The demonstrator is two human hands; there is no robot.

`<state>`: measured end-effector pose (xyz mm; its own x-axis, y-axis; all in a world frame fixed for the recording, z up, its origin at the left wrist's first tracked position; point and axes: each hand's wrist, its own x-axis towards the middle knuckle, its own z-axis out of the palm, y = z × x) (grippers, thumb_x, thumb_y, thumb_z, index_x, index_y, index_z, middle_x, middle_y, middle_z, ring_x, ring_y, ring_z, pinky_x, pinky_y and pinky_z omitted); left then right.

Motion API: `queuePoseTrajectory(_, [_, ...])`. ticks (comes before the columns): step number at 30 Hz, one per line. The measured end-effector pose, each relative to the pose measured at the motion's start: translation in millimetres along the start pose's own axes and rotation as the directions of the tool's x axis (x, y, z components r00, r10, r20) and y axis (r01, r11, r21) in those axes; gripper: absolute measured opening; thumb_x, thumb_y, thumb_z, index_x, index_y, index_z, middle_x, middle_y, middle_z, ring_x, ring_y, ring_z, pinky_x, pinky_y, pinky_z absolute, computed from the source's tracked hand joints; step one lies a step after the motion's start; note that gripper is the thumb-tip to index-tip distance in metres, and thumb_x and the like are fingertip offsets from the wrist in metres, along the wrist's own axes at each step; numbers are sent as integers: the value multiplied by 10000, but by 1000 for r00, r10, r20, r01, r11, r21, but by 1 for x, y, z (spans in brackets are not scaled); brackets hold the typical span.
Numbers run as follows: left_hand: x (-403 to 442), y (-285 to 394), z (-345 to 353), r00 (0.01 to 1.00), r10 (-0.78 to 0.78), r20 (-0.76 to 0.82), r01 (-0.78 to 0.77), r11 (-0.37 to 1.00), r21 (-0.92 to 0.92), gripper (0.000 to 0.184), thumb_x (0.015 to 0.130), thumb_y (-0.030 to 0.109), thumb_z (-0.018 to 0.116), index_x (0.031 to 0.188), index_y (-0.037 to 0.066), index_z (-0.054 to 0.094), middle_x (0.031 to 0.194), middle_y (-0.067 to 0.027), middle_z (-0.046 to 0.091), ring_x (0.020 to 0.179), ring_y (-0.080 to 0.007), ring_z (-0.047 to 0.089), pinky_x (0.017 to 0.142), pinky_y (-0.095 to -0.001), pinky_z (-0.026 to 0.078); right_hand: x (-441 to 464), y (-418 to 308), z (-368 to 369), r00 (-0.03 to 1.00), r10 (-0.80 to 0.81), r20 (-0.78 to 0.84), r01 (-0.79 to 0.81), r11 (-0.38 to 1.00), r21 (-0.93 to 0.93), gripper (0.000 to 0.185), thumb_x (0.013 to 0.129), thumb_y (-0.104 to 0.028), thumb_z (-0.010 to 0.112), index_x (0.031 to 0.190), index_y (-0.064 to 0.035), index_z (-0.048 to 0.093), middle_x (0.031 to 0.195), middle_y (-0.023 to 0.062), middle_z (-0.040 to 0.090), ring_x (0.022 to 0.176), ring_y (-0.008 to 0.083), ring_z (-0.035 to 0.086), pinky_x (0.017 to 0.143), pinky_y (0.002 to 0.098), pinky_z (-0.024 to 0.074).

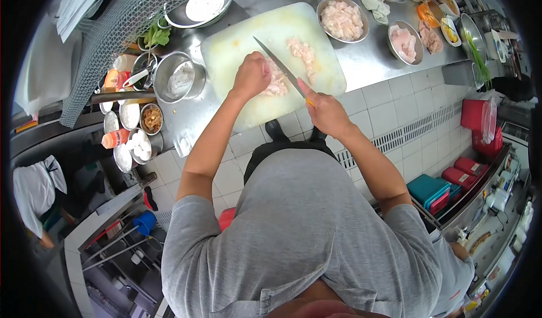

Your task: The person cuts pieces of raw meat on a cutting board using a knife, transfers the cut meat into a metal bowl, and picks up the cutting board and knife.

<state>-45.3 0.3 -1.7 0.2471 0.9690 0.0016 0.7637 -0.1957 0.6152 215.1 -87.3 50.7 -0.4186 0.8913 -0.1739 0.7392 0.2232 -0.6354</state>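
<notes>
My right hand (327, 113) grips the yellow handle of a long knife (280, 65), whose blade points up and left above the white cutting board (231, 52). My left hand (252, 76) is closed over the left part of the board, left of the blade; what its fingers hold, if anything, is hidden. Beside that hand and partly behind the knife lies a pile of chopped pale meat (275, 83). A second strip of chopped meat (303, 55) lies on the board to the right of the blade.
A metal bowl of meat pieces (342, 21) and a bowl of larger pieces (404, 43) stand right of the board. A steel pot (179, 78), a strainer (204, 4) and seasoning containers are at left. Other people show at lower left (38, 191) and lower right (456, 267).
</notes>
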Motion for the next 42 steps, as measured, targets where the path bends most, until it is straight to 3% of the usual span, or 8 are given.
queuePoseTrajectory(7, [-10, 17, -11, 994, -2, 110, 1, 1000, 15, 276, 708, 144, 860, 873, 10, 684, 1270, -157, 598, 1230, -358, 585, 1006, -427, 526, 1, -2, 1, 999, -4, 50, 7, 998, -66, 798, 939, -11, 623, 1658, -179, 320, 897, 203, 699, 853, 400, 690, 797, 497, 556])
queuePoseTrajectory(17, [-7, 8, 0, 998, 29, 52, -30, 999, 21, 270, 710, 127, 845, 849, 20, 641, 1111, -147, 620, 1129, -361, 607, 956, -435, 534, -2, -9, -3, 987, 58, 153, -33, 987, -159, 762, 954, -43, 599, 1653, -170, 326, 883, 224, 683, 840, 407, 681, 786, 510, 555])
queuePoseTrajectory(23, [-6, 6, 1, 999, 31, 43, -33, 998, 46, 274, 698, 117, 846, 834, 18, 630, 1043, -148, 623, 1085, -363, 621, 924, -434, 542, 39, 0, 32, 997, -74, 17, 75, 993, -89, 754, 952, -39, 576, 1653, -159, 327, 865, 241, 670, 791, 415, 675, 750, 519, 553])
queuePoseTrajectory(26, [-4, 2, 3, 999, 31, 22, -32, 999, 32, 283, 694, 115, 854, 827, 21, 623, 1032, -150, 621, 1076, -368, 622, 918, -436, 542, 7, -6, 5, 987, 17, 161, 13, 984, -180, 771, 929, -13, 567, 1651, -132, 327, 852, 253, 665, 756, 422, 673, 720, 529, 551])
queuePoseTrajectory(35, [-6, 5, 4, 999, 15, 41, -17, 998, 53, 258, 694, 96, 846, 824, 17, 638, 1033, -162, 628, 1063, -376, 626, 915, -447, 550, 64, -1, 44, 997, -72, 11, 72, 993, -93, 765, 929, -12, 550, 1652, -141, 336, 872, 265, 680, 808, 430, 694, 747, 523, 560])
queuePoseTrajectory(38, [-4, 7, 2, 1000, 6, 28, -7, 999, 42, 211, 703, 83, 826, 835, 8, 681, 1062, -167, 638, 1091, -368, 625, 928, -444, 553, 42, 17, 20, 989, -123, 82, 126, 992, -27, 765, 914, -4, 541, 1642, -153, 360, 875, 251, 690, 826, 433, 697, 776, 531, 561])
queuePoseTrajectory(41, [-6, -4, 8, 999, 31, -19, -30, 997, 70, 271, 694, 111, 859, 847, 20, 655, 1064, -162, 643, 1074, -373, 637, 917, -440, 550, 13, 56, 10, 962, -270, -34, 270, 963, 3, 715, 950, -40, 558, 1633, -149, 372, 871, 239, 686, 847, 424, 692, 789, 526, 556])
queuePoseTrajectory(42, [-6, -3, 8, 1000, 15, -3, -14, 997, 76, 271, 693, 114, 861, 853, 22, 663, 1077, -162, 646, 1081, -372, 638, 925, -436, 549, 11, 52, 8, 980, -198, -12, 198, 980, -36, 707, 961, -50, 560, 1634, -155, 370, 874, 238, 685, 855, 422, 691, 795, 525, 556])
